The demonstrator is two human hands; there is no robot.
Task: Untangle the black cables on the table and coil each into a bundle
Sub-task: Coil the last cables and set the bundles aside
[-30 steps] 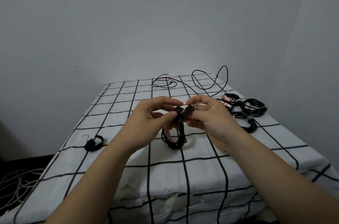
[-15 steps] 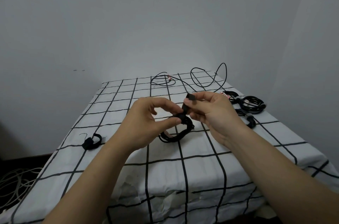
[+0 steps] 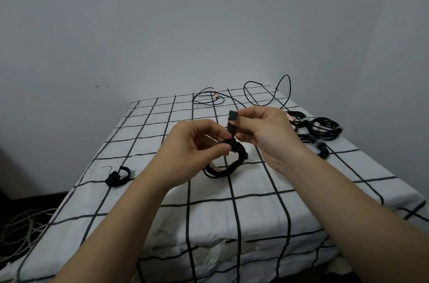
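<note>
A coiled black cable bundle hangs just above the middle of the checked tablecloth. My left hand pinches the top of the coil between thumb and fingers. My right hand pinches a black strap that stands up from the coil. A loose black cable sprawls in open loops at the table's far edge. Three tied black bundles lie at the right side.
A spare black strap lies curled on the cloth at the left. Pale cables are heaped on the dark floor at the lower left. Grey walls stand behind and to the right of the table.
The coil has tipped from hanging upright to lying flatter near the cloth. My right hand has lifted the strap end upward while my left keeps its pinch on the coil.
</note>
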